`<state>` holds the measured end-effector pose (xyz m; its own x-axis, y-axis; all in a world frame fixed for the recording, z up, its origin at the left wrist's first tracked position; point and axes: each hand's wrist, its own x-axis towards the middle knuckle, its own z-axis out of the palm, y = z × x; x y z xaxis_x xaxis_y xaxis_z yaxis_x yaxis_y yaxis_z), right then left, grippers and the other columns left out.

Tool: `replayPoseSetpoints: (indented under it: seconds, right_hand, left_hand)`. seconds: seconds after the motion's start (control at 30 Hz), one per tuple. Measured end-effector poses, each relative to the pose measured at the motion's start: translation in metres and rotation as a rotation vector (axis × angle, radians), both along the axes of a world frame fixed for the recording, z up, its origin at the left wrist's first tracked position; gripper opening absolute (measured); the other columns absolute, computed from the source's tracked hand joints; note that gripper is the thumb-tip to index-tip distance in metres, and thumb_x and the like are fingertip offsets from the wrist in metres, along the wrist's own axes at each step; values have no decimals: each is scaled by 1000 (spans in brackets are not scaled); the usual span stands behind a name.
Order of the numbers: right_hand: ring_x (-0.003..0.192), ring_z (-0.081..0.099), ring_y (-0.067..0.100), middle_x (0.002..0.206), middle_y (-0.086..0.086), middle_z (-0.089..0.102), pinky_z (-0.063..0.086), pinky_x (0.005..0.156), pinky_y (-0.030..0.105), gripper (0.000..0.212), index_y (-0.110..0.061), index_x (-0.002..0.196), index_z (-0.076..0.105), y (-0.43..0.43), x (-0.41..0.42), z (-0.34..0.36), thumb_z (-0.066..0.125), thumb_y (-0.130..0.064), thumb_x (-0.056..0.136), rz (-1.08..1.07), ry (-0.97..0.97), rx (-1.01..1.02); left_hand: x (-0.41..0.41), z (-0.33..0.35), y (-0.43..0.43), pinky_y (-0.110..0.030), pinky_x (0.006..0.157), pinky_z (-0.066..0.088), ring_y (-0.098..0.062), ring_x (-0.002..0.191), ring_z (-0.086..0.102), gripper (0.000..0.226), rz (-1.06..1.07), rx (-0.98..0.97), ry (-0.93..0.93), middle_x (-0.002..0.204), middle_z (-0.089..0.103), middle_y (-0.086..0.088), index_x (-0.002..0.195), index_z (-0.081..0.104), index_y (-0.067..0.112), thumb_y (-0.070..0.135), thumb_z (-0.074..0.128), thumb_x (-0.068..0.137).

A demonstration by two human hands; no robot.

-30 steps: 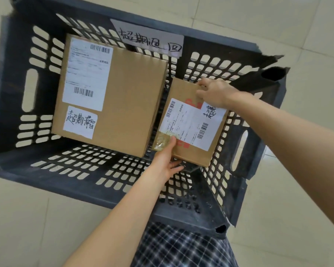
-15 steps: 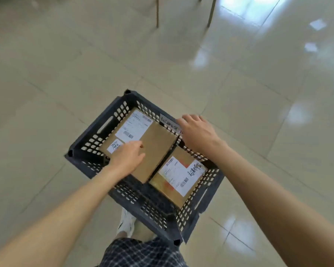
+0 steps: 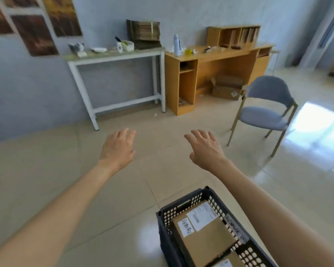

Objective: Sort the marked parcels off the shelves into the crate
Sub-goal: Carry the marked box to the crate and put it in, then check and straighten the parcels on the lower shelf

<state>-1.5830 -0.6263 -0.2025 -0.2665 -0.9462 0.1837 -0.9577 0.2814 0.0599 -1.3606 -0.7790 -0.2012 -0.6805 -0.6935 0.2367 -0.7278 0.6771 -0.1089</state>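
The dark slatted crate (image 3: 163,218) stands on the floor at the bottom right of the view. Inside it lies a large brown parcel (image 3: 206,239) with white labels, and a corner of a smaller labelled parcel (image 3: 226,262) shows at the bottom edge. My left hand (image 3: 118,149) and my right hand (image 3: 204,149) are both stretched out in front of me above the floor, well beyond the crate, with fingers spread and nothing in them. No shelves with parcels show clearly here.
A white-legged table (image 3: 114,54) with small items stands at the wall. Beside it is a wooden desk (image 3: 216,56) with a cardboard box (image 3: 226,89) underneath. A blue chair (image 3: 264,112) stands at the right. Pale tiled floor (image 3: 46,180) spreads around.
Both hands let go of the smaller parcel, rose out of the crate and now reach forward with nothing in them. The view lifted from the crate to the room; the crate dropped to the bottom right.
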Motion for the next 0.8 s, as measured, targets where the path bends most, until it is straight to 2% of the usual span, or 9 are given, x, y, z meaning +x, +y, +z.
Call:
replayPoseSetpoints:
  seconds: [0.17,0.27,0.4,0.6,0.7,0.8]
  right_hand:
    - [141,28,27,151,7,35,20,117,48,65,-23,143,33,-60,133,45,62,-22,85,198,8,-41]
    - [141,28,25,148,4,37,19,117,45,64,-23,142,35,-85,231,68,62,-26,85,319,26,-94]
    - [144,21,24,151,5,31,14,117,40,64,-20,143,34,-106,371,89,59,-28,84,495,31,-132]
    - [141,24,25,148,6,35,17,115,39,58,-17,140,37,-113,607,102,55,-29,86,830,-2,-142]
    - [144,21,25,154,7,29,16,117,42,65,-19,147,29,-99,729,105,55,-29,88,1045,-14,-133]
    - [146,18,25,158,5,23,15,117,43,67,-20,149,24,-73,839,107,53,-30,90,1246,-4,-122]
  left_hand:
    - [159,45,-11,-45,114,22,-28,130,39,61,228,-63,23,139,43,-8,141,37,13,27,59,86]
    - [266,61,-2,-44,116,18,-25,132,35,62,360,-100,8,143,40,-6,141,36,15,29,58,85]
    - [414,79,29,-44,117,14,-22,137,31,64,544,-139,16,149,35,-4,144,32,16,28,56,86]
    - [634,95,124,-45,114,21,-24,136,31,59,867,-161,32,148,36,-5,145,32,14,20,52,89]
    - [728,99,186,-43,112,25,-24,134,33,57,1061,-155,47,145,38,-5,140,35,14,23,56,88]
    - [808,93,250,-43,113,21,-25,133,34,54,1247,-162,50,143,39,-6,138,37,14,23,55,88]
